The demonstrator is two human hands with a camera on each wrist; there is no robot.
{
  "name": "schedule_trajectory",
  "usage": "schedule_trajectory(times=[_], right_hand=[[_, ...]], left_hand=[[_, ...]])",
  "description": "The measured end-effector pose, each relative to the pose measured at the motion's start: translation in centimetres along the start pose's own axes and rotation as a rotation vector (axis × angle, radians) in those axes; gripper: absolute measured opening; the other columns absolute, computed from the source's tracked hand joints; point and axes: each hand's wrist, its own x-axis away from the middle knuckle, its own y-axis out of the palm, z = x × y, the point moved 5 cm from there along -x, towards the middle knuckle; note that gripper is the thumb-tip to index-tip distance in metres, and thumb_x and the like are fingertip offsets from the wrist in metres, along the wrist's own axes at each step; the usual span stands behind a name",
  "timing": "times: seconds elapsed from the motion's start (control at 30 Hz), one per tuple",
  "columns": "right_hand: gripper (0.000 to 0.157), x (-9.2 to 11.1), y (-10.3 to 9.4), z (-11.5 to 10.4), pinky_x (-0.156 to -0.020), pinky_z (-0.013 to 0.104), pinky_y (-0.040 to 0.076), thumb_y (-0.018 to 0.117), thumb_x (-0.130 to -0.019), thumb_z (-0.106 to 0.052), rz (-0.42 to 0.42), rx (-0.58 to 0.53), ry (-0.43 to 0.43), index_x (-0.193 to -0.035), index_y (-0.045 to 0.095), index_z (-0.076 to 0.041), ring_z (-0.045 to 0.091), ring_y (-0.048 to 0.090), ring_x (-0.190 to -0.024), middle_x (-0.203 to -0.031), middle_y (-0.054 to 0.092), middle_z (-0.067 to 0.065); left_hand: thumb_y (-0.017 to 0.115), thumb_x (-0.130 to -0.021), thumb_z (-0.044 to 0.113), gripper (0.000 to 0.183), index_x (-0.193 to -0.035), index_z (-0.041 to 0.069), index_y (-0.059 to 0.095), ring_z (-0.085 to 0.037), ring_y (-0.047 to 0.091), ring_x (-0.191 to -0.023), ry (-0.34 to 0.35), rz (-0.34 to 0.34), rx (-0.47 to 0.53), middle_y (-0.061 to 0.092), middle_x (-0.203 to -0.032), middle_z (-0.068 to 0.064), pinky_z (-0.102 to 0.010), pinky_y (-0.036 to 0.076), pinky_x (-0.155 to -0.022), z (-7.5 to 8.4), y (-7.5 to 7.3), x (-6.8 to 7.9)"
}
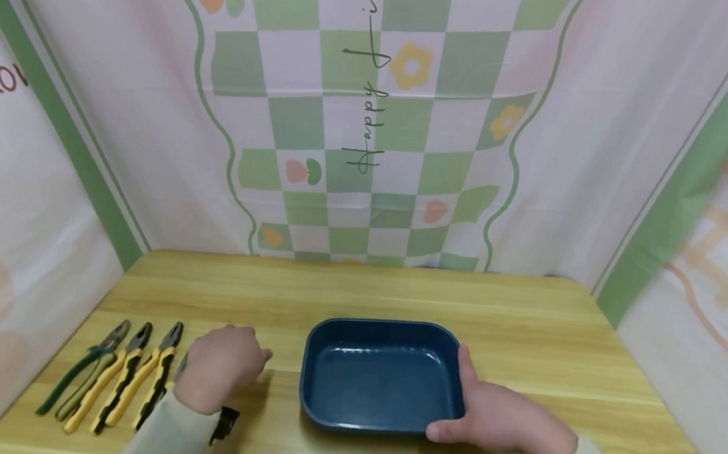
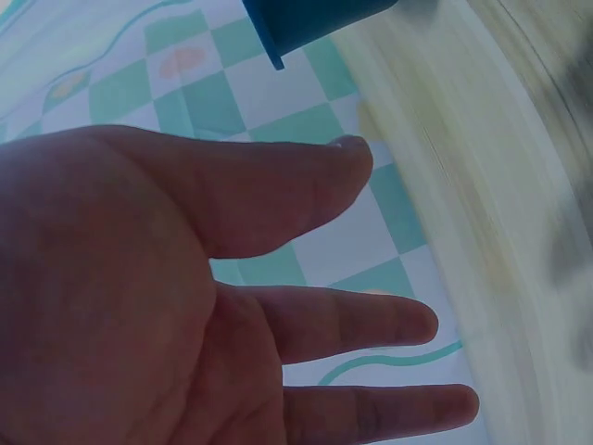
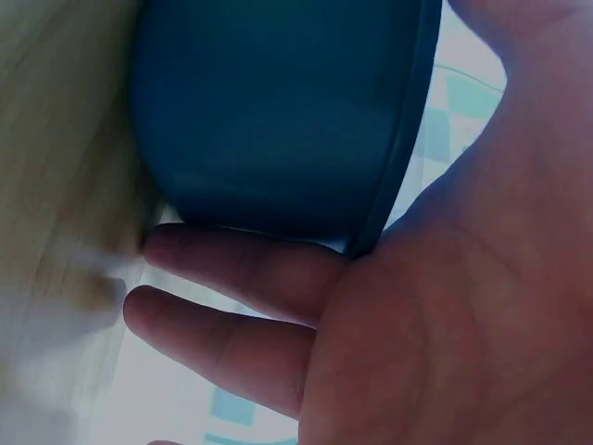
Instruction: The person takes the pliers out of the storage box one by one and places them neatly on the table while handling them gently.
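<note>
A dark blue rectangular tray (image 1: 376, 429) sits on the wooden table, its inside bare. My right hand (image 1: 497, 418) rests against its front right corner, the thumb at the front side and a finger along the right side. In the right wrist view, straight fingers (image 3: 250, 269) lie against the wall of the tray (image 3: 278, 120). To the tray's left, my left hand (image 1: 226, 360) hovers with nothing held; its thumb and fingers are extended in the left wrist view. Beside it lie green-handled pliers (image 1: 82, 371) and two yellow-and-black pliers (image 1: 111, 378), (image 1: 148, 374). Another tool is mostly hidden under the left wrist.
The wooden table (image 1: 527, 325) ends at a printed cloth backdrop (image 1: 408, 128) behind. Cloth walls stand on the left (image 1: 17, 235) and right (image 1: 708, 307). The pliers lie side by side, jaws toward the back. Each wrist carries a dark strap.
</note>
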Motion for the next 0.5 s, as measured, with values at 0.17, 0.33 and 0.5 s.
schedule_trajectory(times=[0.17,0.33,0.5], right_hand=[[0.126,0.2,-0.8,-0.4,-0.073,0.045,0.051,0.069,-0.086,-0.060,-0.003,0.044,-0.036,-0.151,-0.012,0.010,0.020,0.062,-0.070,-0.073,0.063,0.010],[0.108,-0.3,-3.4,-0.3,-0.090,0.060,0.046,0.054,-0.093,-0.065,0.102,0.044,-0.059,-0.154,0.007,0.011,0.039,0.064,-0.101,-0.107,0.065,0.027],[0.097,-1.8,-6.6,0.1,-0.098,0.070,0.031,0.041,-0.097,-0.070,0.412,0.154,-0.083,-0.153,0.024,0.008,0.056,0.039,-0.128,-0.145,0.039,0.036]], left_hand=[[0.057,-0.101,0.041,0.051,-0.132,0.001,0.063,-0.034,0.065,-0.089,-0.020,0.003,0.006,0.061,-0.128,-0.023,-0.044,0.051,-0.059,-0.2,0.0,-0.1],[0.051,-0.102,0.048,0.060,-0.135,-0.001,0.058,-0.051,0.052,-0.116,0.018,0.074,-0.032,0.053,-0.134,-0.030,-0.061,0.045,-0.087,0.0,-0.3,-0.6],[0.040,-0.102,0.058,0.076,-0.151,0.000,0.038,-0.059,0.018,-0.137,0.022,0.197,-0.013,0.022,-0.152,-0.038,-0.070,0.019,-0.105,0.4,-1.0,-1.7]])
